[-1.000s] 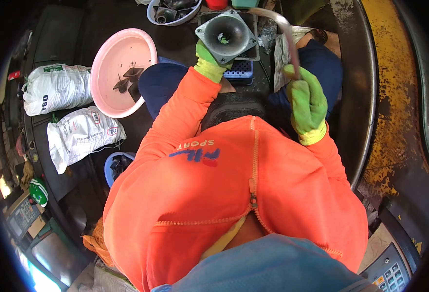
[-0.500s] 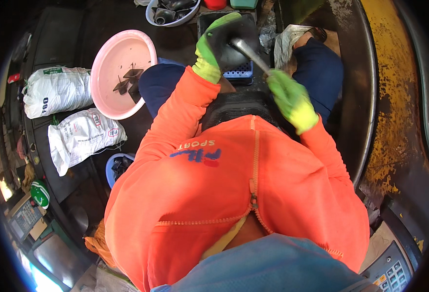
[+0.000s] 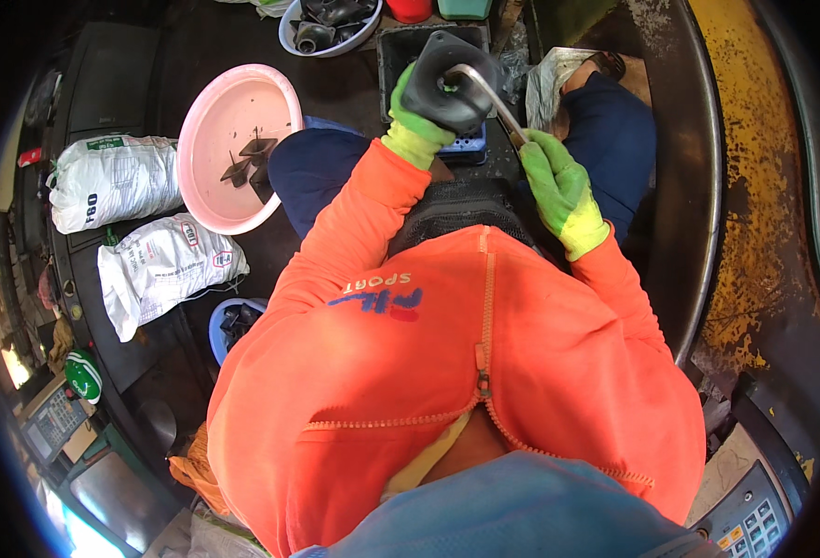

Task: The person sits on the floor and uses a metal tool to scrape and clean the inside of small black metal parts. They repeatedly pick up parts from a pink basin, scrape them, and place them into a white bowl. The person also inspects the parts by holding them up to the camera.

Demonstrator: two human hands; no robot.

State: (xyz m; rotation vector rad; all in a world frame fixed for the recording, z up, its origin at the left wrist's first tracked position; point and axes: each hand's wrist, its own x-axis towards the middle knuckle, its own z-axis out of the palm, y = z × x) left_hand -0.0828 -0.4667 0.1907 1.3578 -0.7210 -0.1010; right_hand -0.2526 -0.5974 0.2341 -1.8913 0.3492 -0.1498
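My left hand (image 3: 417,116), in a green and yellow glove, grips a black rubber piece (image 3: 431,63) with a squarish flange and a round hole in its middle. A slim, bent metal rod (image 3: 497,102) reaches into that hole with its curved end. At the rod's other end, my right hand (image 3: 559,182), gloved alike, is closed around it. Both hands are above my lap, between my knees. The part of the rod inside the hole cannot be seen.
On the left stands a pink basin (image 3: 186,158) holding several dark pointed pieces (image 3: 259,149), beside two white sacks (image 3: 117,181). A bowl of black rubber parts (image 3: 335,45) is at the far side. Under the work sits a dark crate (image 3: 393,56); a rusty yellow panel (image 3: 745,186) flanks the right.
The rubber piece has turned, its hole now facing up more. My left hand has shifted slightly down and right. The rod's bent end sits in the hole; my right hand is less blurred.
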